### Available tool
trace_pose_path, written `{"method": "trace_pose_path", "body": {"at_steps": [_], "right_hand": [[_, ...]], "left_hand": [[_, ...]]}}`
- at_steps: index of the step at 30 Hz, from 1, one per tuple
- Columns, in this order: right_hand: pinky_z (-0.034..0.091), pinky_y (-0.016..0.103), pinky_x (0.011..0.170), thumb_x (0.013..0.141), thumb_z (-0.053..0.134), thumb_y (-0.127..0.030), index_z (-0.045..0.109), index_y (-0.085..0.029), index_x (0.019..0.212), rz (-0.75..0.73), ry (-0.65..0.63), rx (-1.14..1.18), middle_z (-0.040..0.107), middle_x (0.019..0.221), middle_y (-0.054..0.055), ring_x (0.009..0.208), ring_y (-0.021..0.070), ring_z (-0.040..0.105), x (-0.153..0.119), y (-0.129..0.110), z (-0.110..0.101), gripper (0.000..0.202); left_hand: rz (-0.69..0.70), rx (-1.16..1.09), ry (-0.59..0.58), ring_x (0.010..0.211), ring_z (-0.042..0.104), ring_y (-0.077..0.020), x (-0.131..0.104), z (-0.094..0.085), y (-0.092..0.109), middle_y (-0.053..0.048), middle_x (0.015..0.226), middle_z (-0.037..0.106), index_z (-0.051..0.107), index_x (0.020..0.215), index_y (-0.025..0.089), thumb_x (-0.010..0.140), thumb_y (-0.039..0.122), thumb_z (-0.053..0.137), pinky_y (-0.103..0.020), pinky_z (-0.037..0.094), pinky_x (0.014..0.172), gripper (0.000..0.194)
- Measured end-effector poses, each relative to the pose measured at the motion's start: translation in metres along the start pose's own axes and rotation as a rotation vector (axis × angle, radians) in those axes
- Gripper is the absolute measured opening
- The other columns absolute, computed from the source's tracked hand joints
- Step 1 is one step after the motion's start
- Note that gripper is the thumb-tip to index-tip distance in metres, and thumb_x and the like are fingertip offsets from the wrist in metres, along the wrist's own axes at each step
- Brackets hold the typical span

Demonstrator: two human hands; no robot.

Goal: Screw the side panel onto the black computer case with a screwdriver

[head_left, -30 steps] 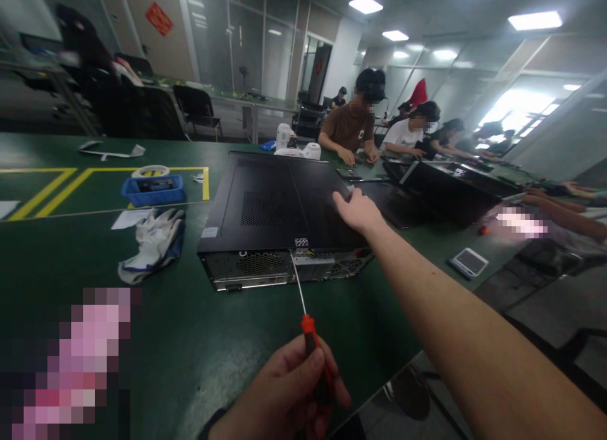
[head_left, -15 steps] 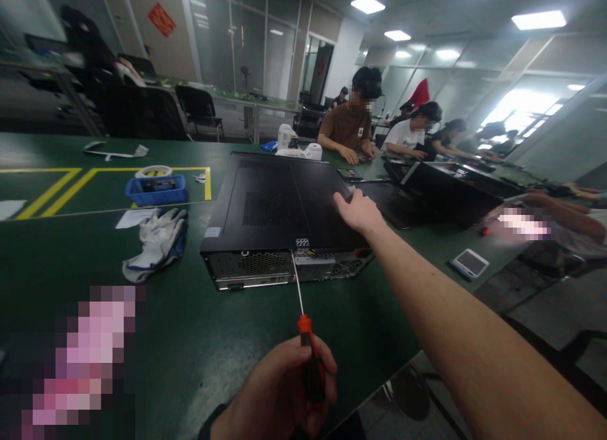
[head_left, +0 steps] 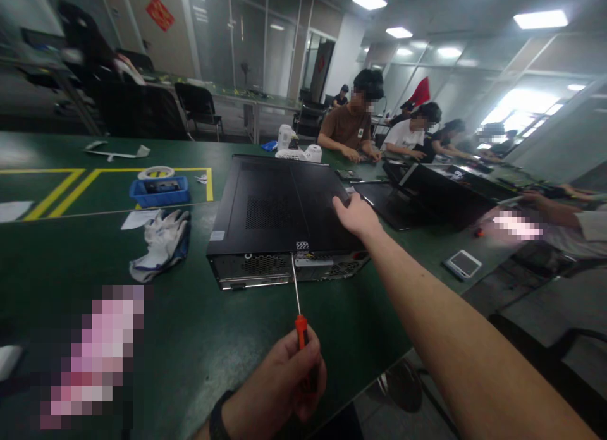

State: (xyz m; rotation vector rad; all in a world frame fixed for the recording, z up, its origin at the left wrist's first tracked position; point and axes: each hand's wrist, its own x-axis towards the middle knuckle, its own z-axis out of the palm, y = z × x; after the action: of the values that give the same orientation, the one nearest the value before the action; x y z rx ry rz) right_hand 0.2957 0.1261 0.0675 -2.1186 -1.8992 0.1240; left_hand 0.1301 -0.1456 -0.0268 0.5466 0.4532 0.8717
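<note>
A black computer case (head_left: 270,203) lies flat on the green table, its back panel with vents and a fan grille facing me. My left hand (head_left: 296,370) is closed around the red and black handle of a screwdriver (head_left: 301,331). The shaft points away from me, its tip at the top edge of the back panel, beside a small checkered label (head_left: 302,245). At the tip, any screw is too small to make out. My right hand (head_left: 355,213) grips the right edge of the case, thumb on top, the other fingers partly hidden.
Left of the case are work gloves (head_left: 161,244), a blue bin (head_left: 159,193) and a tape roll (head_left: 156,172). Another opened case (head_left: 441,190), a black panel (head_left: 391,203) and a phone-like device (head_left: 462,264) are at the right. Co-workers sit beyond.
My left hand has turned on the screwdriver handle, its thumb and fingers now higher and further round it. The screwdriver tip stays at the same spot. My right hand stays on the case.
</note>
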Motion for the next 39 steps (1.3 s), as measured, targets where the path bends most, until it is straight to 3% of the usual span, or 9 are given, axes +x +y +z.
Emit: {"method": "trace_pose_path", "body": {"at_steps": [6, 10, 15, 21, 26, 30, 33, 39], "right_hand": [[0.044, 0.05, 0.099, 0.092, 0.034, -0.072, 0.048, -0.012, 0.134, -0.005, -0.001, 0.001, 0.059, 0.129, 0.024, 0.117, 0.0368, 0.06, 0.0, 0.0, 0.0, 0.074], [0.044, 0.05, 0.099, 0.092, 0.034, -0.071, 0.047, -0.012, 0.135, -0.007, 0.002, -0.001, 0.059, 0.13, 0.024, 0.117, 0.0369, 0.06, -0.001, 0.0, -0.001, 0.074], [0.044, 0.05, 0.1, 0.092, 0.034, -0.072, 0.048, -0.012, 0.134, -0.005, -0.008, 0.007, 0.059, 0.129, 0.024, 0.116, 0.0365, 0.06, -0.001, 0.0, -0.001, 0.074], [0.044, 0.05, 0.1, 0.092, 0.034, -0.07, 0.048, -0.012, 0.134, -0.008, -0.011, 0.009, 0.059, 0.129, 0.024, 0.117, 0.0368, 0.059, -0.002, -0.001, -0.003, 0.073], [0.044, 0.05, 0.1, 0.092, 0.034, -0.07, 0.049, -0.012, 0.133, -0.011, -0.001, 0.007, 0.06, 0.127, 0.024, 0.116, 0.0372, 0.06, -0.003, -0.002, -0.003, 0.073], [0.045, 0.051, 0.099, 0.092, 0.035, -0.07, 0.049, -0.012, 0.133, -0.008, -0.005, 0.006, 0.059, 0.128, 0.024, 0.117, 0.0375, 0.059, -0.003, -0.001, -0.003, 0.072], [0.044, 0.05, 0.099, 0.092, 0.035, -0.07, 0.048, -0.012, 0.134, 0.0, -0.014, 0.003, 0.058, 0.129, 0.024, 0.117, 0.0363, 0.059, -0.003, -0.001, -0.003, 0.073], [0.045, 0.05, 0.099, 0.092, 0.035, -0.071, 0.048, -0.012, 0.134, -0.002, -0.009, 0.008, 0.059, 0.129, 0.024, 0.117, 0.037, 0.059, -0.003, -0.002, -0.003, 0.074]], "left_hand": [[-0.008, -0.156, -0.083, 0.042, 0.052, -0.0075, -0.002, -0.002, 0.004, -0.003, 0.064, 0.062, 0.06, 0.086, 0.012, 0.088, 0.039, 0.059, -0.017, 0.036, 0.04, 0.027], [-0.047, -0.166, -0.13, 0.046, 0.061, -0.0091, -0.002, -0.008, 0.001, -0.006, 0.075, 0.068, 0.061, 0.091, 0.013, 0.088, 0.038, 0.064, -0.016, 0.037, 0.041, 0.026], [0.002, -0.057, -0.115, 0.038, 0.049, -0.0029, 0.0, -0.01, -0.002, 0.002, 0.071, 0.062, 0.051, 0.086, 0.018, 0.089, 0.047, 0.064, -0.013, 0.033, 0.036, 0.032], [0.035, -0.08, -0.115, 0.033, 0.034, -0.0043, 0.001, -0.005, 0.002, 0.006, 0.056, 0.052, 0.046, 0.083, 0.022, 0.096, 0.047, 0.05, -0.014, 0.025, 0.033, 0.028], [-0.02, -0.218, -0.161, 0.042, 0.052, -0.0091, -0.001, -0.006, 0.006, -0.003, 0.063, 0.059, 0.062, 0.087, 0.012, 0.089, 0.042, 0.052, -0.019, 0.034, 0.04, 0.032], [-0.026, -0.177, -0.18, 0.046, 0.06, -0.0099, -0.002, -0.011, 0.001, -0.006, 0.075, 0.068, 0.061, 0.093, 0.014, 0.094, 0.038, 0.052, -0.018, 0.036, 0.041, 0.026], [-0.019, -0.124, -0.188, 0.041, 0.057, -0.0069, -0.002, -0.013, -0.003, -0.003, 0.077, 0.068, 0.056, 0.093, 0.017, 0.095, 0.043, 0.055, -0.015, 0.035, 0.038, 0.026], [0.091, -0.041, -0.162, 0.032, 0.038, -0.0023, 0.0, -0.01, 0.0, 0.005, 0.061, 0.057, 0.046, 0.084, 0.021, 0.088, 0.052, 0.064, -0.012, 0.029, 0.031, 0.036]]}}
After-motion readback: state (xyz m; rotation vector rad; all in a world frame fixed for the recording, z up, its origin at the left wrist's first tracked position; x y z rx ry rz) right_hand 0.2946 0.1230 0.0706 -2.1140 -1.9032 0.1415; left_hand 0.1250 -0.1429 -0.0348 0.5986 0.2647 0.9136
